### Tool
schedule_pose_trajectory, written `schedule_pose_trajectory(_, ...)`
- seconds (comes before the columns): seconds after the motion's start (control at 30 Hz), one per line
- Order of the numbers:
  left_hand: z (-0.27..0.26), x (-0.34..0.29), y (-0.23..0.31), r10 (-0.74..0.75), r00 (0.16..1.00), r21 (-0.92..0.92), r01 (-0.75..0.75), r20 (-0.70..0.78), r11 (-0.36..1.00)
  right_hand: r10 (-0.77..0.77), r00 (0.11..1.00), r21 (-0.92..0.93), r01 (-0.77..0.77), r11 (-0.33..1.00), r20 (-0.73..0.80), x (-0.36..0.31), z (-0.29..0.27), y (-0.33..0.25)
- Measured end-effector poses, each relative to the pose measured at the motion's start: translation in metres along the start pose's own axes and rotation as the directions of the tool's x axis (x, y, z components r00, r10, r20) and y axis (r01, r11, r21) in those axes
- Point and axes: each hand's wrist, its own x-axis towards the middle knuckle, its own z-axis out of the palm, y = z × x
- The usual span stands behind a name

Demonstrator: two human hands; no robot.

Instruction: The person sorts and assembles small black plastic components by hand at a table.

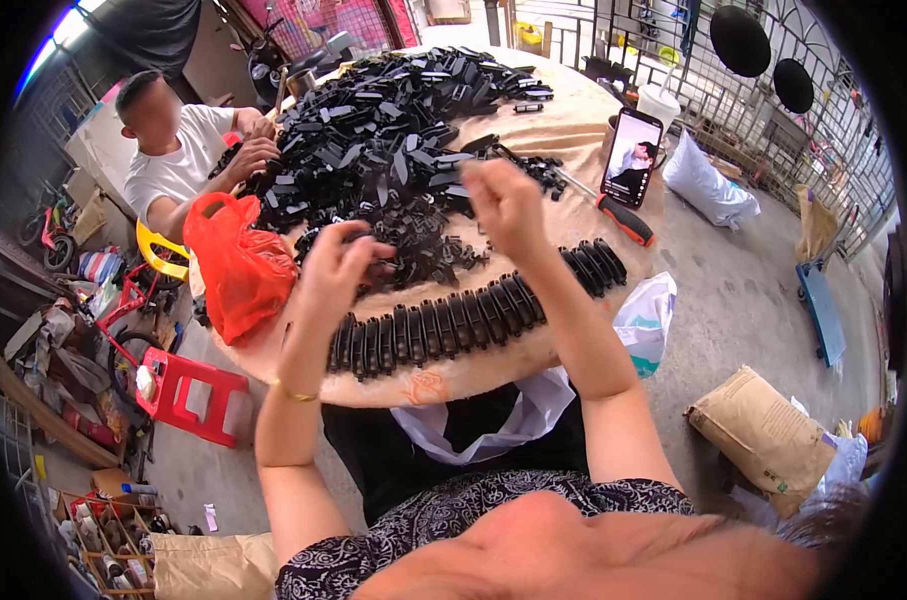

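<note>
My left hand (339, 262) is over the left side of a heap of small dark clips (419, 230), thumb and fingers apart. I see nothing certain between them. Further right and higher, my right hand (509, 210) is raised with its fingers curled together; whatever they pinch, if anything, is too blurred to make out. Behind both hands rises a large pile of black plastic pieces (374, 125), long and flat. Along the near edge, a curved row of black ribbed plastic parts (454, 322) stands side by side, passing under my right forearm.
The round table (574, 130) has a tan cover. A phone (632, 160) stands at its right by a screwdriver (624, 218); a red plastic bag (239, 270) sits at its left. Across from it, a co-worker (179, 150) handles the pile. A red stool (189, 395) and paper sack (759, 435) flank me.
</note>
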Motion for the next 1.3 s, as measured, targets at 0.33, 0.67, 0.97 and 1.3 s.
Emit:
schedule_pose_trajectory(0.33,-0.158,-0.052,-0.039,-0.099,0.977,0.705,0.206,-0.19,0.679,0.385,0.809,-0.608,-0.044,0.793,0.444,-0.004,-0.007,0.057)
schedule_pose_trajectory(0.67,-0.152,-0.053,-0.064,-0.094,0.989,0.643,0.145,-0.114,0.752,0.417,0.74,-0.72,0.13,0.682,0.529,-0.01,0.013,0.041)
schedule_pose_trajectory(0.97,-0.142,-0.062,-0.044,-0.038,0.998,0.911,0.061,-0.05,0.407,0.174,0.931,-0.276,-0.084,0.958,0.321,-0.006,0.013,0.03)
schedule_pose_trajectory(1.3,0.007,0.047,-0.005,0.255,0.895,0.813,-0.441,0.366,0.38,-0.009,1.0,-0.063,0.009,0.998,0.004,-0.008,0.02,0.026)
